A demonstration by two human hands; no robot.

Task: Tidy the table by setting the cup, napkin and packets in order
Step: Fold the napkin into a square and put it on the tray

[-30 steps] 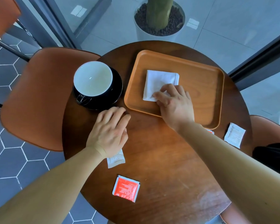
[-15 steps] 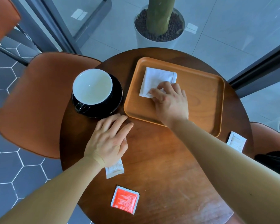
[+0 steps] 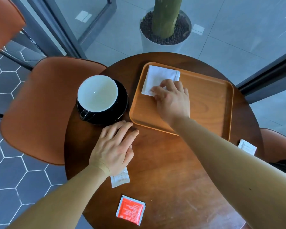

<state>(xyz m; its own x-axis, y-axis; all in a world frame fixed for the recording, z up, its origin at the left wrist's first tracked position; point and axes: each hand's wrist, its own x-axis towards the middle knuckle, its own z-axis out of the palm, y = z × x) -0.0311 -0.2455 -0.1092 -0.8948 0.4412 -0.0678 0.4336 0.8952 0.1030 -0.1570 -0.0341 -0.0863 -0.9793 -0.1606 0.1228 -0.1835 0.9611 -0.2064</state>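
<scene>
Head view — my left hand flat on table, half hiding white packet, my right hand bent-fingered on napkin — grip unclear.

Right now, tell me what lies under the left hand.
A white packet sticks out from beneath the left hand onto the table. The hand covers its far end; anything else under the palm is hidden.

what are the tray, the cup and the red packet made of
The tray looks like wood or a wood-look laminate, matte, with grain lines showing. The cup is likely glazed ceramic, black outside and white inside, with glossy highlights. The red packet is probably foil or plastic film, judging by its pale sealed edges and slight sheen.
</scene>
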